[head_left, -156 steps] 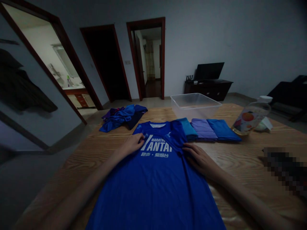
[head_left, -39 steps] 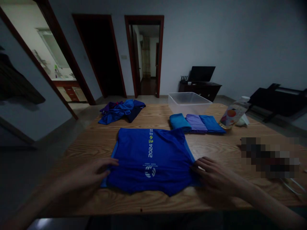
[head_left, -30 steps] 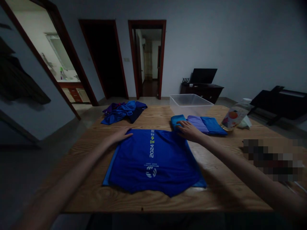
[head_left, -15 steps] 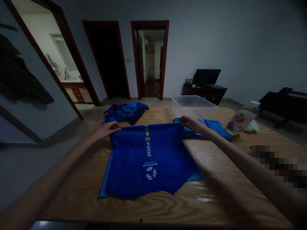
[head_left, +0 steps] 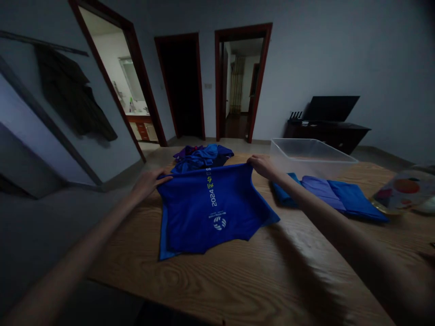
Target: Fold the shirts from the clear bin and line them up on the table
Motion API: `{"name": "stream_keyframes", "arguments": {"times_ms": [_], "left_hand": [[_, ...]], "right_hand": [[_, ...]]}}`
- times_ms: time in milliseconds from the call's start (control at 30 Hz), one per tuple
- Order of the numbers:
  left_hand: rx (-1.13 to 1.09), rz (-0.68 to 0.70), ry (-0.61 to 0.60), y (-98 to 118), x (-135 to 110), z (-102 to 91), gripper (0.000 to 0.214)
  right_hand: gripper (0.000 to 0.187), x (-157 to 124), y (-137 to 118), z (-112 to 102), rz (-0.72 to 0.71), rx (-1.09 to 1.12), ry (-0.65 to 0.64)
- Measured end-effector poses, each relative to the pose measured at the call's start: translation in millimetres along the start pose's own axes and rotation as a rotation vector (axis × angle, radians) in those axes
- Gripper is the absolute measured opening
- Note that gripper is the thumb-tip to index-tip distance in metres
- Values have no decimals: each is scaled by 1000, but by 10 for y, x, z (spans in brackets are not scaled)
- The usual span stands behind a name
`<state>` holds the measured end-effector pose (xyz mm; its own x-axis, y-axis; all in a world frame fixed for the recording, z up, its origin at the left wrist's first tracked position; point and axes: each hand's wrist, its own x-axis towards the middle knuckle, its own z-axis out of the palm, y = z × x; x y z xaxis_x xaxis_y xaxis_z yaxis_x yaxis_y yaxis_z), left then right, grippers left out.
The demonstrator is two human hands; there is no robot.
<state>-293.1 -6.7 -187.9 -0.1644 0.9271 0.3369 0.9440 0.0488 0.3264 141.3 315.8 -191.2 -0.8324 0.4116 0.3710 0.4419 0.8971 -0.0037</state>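
Observation:
A dark blue shirt (head_left: 190,208) with "2024", yellow-green lettering and a round white logo is stretched between my two hands. My left hand (head_left: 153,180) pinches its far left corner. At the far right corner, my right hand (head_left: 262,165) has its fingers closed on the cloth. The far edge is lifted, while the near part lies on the wooden table (head_left: 190,290). Lighter blue cloth (head_left: 163,244) shows from beneath at both sides.
Behind the shirt lies a crumpled pile of blue and purple clothes (head_left: 204,156). To the right are folded clothes (head_left: 322,192), a clear plastic box (head_left: 312,156) and a blurred oil bottle (head_left: 401,190). The table's front edge is nearby.
The view has swung left, so the room and table items sit farther right. The shirt stays held at both far corners, and its near edge has drawn away from the table's front edge.

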Motion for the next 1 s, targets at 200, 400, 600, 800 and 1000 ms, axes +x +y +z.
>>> {"name": "stream_keyframes", "arguments": {"times_ms": [200,400,600,800,1000], "left_hand": [[236,278,22,229,-664,-123,44],[524,692,-10,604,-1544,177,28],[593,730,-21,754,-1880,217,42],[341,561,-117,782,-2086,244,24],[100,235,-159,803,-1913,402,31]], "right_hand": [[29,-589,-144,-223,-127,22,48],[23,-1593,-372,-106,-405,-156,5],[25,-1972,-416,51,-501,-234,48],[25,-2138,-412,70,-439,-229,23],[34,-1740,-592,65,-125,-3,18]]}}
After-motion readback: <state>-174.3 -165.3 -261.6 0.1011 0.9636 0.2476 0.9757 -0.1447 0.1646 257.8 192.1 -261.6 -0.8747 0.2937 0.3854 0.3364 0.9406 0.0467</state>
